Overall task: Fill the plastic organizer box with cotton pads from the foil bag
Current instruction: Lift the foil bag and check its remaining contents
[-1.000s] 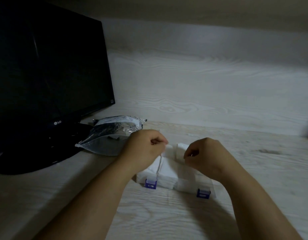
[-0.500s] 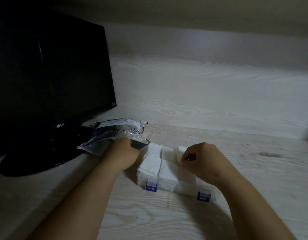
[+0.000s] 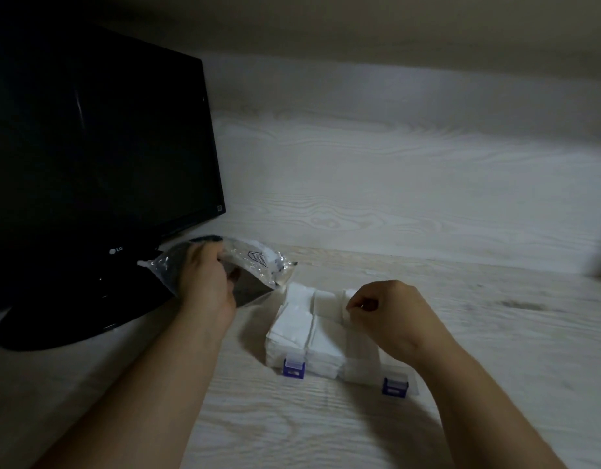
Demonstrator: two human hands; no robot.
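At the near middle of the pale wooden desk (image 3: 495,333), we saw the clear plastic organizer box (image 3: 360,372), two blue latches (image 3: 293,367) on its near edge, its compartments packed with white cotton pads (image 3: 292,328). Our left hand (image 3: 204,289), out at ten o'clock of the box, gripped the crinkled foil bag (image 3: 258,265) at its mouth, while our right hand (image 3: 390,309) sat over the box's right side, fingers curled, pinching the top of an upright pad. Open desk lay from one to five o'clock; the black monitor (image 3: 89,164) crowded nine o'clock, just behind the bag.
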